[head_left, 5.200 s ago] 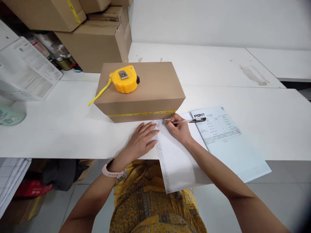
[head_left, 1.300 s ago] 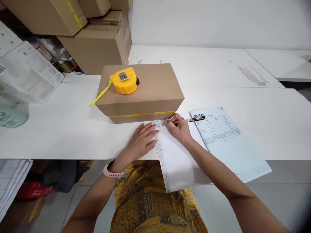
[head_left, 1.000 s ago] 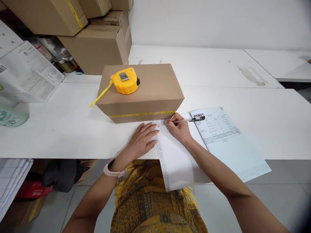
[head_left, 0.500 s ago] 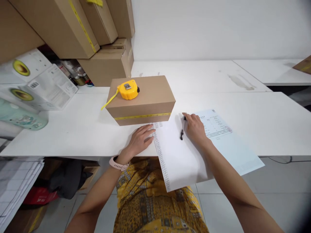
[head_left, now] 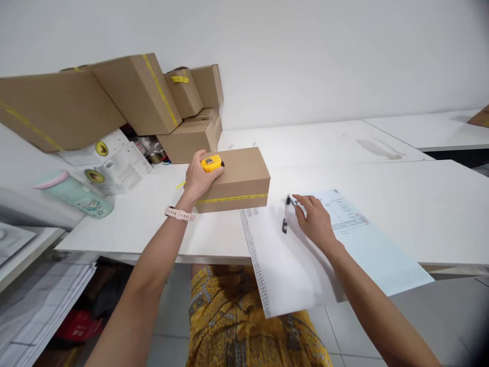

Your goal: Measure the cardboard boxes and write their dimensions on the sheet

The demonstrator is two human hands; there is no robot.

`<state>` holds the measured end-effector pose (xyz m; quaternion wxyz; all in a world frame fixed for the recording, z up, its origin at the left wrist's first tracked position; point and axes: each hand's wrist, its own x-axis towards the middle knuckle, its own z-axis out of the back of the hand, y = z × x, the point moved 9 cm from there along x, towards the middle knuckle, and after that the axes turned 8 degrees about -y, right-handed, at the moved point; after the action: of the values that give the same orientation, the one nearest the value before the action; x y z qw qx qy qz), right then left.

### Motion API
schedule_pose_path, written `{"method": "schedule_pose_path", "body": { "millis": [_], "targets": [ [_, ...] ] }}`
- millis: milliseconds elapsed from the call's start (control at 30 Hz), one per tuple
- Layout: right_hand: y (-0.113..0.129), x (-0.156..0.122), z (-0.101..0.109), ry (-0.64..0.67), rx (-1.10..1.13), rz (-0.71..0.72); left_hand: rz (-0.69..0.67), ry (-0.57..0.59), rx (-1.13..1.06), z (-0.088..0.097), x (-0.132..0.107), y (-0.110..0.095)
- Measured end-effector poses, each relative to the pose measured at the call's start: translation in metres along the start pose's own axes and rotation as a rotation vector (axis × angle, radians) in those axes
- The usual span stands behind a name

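Observation:
My left hand [head_left: 199, 177] is wrapped round a yellow tape measure [head_left: 212, 163] on top of a brown cardboard box [head_left: 244, 169]. A short end of yellow tape sticks out to the left behind that hand. Yellow printed tape runs along the box's front. My right hand [head_left: 314, 218], holding nothing, hovers over an open spiral notebook [head_left: 284, 275], fingers apart. Just left of its fingertips, a clear pen with black ends [head_left: 286, 214] lies on the white page. A pale blue printed sheet [head_left: 376, 247] lies partly under my right hand and forearm.
Stacked cardboard boxes [head_left: 130, 92] stand at the back left, above white cartons with avocado pictures [head_left: 126, 165]. A mint green tumbler [head_left: 78, 196] stands at the left. The notebook and blue sheet overhang the front edge of the white table [head_left: 397, 193].
My left hand has moved from beside the notebook's spiral up to the tape measure and closed on it. My right hand has drawn slightly away from the pen. The view has tilted up.

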<state>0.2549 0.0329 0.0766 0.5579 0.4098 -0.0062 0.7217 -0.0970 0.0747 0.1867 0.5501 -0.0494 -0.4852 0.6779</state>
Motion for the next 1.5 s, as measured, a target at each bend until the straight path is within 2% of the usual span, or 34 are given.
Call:
{"method": "schedule_pose_path", "body": {
  "millis": [67,133,200,300,367,433,500,600,700,767,900,1000,1133,1333,1500],
  "targets": [
    [0.011,0.007,0.020,-0.053,0.161,-0.067,0.069,0.040,-0.244,-0.001,-0.010,-0.005],
    [0.027,0.020,0.031,-0.038,0.394,-0.172,0.152,0.194,-0.531,-0.011,-0.027,-0.019],
    [0.051,0.035,0.025,0.117,0.694,-0.306,0.230,0.339,-0.706,-0.021,-0.046,-0.036],
    [0.097,0.054,0.000,0.424,0.983,-0.474,0.282,0.418,-0.727,-0.028,-0.060,-0.054],
    [0.119,0.061,-0.016,0.569,1.032,-0.572,0.277,0.424,-0.677,-0.028,-0.061,-0.058],
    [0.132,0.067,-0.026,0.636,0.996,-0.618,0.263,0.419,-0.629,-0.024,-0.057,-0.057],
    [0.137,0.078,-0.030,0.635,0.943,-0.616,0.259,0.411,-0.596,-0.016,-0.049,-0.051],
    [0.128,0.108,-0.026,0.518,0.909,-0.593,0.245,0.330,-0.562,0.010,-0.022,-0.033],
    [0.098,0.143,-0.023,0.344,0.822,-0.567,0.243,0.238,-0.515,0.042,0.013,-0.002],
    [0.073,0.157,-0.030,0.287,0.681,-0.570,0.271,0.259,-0.466,0.056,0.032,0.025],
    [0.042,0.157,-0.059,0.320,0.437,-0.541,0.388,0.271,-0.360,0.074,0.051,0.085],
    [0.038,0.150,-0.075,0.349,0.269,-0.477,0.423,0.290,-0.319,0.075,0.052,0.111],
    [0.034,0.147,-0.086,0.374,0.185,-0.488,0.428,0.321,-0.319,0.066,0.054,0.120],
    [0.026,0.138,-0.105,0.460,0.455,-0.577,0.435,0.348,-0.299,0.056,0.060,0.118],
    [0.021,0.135,-0.110,0.468,0.461,-0.566,0.410,0.356,-0.329,0.055,0.061,0.113]
  ]
}}
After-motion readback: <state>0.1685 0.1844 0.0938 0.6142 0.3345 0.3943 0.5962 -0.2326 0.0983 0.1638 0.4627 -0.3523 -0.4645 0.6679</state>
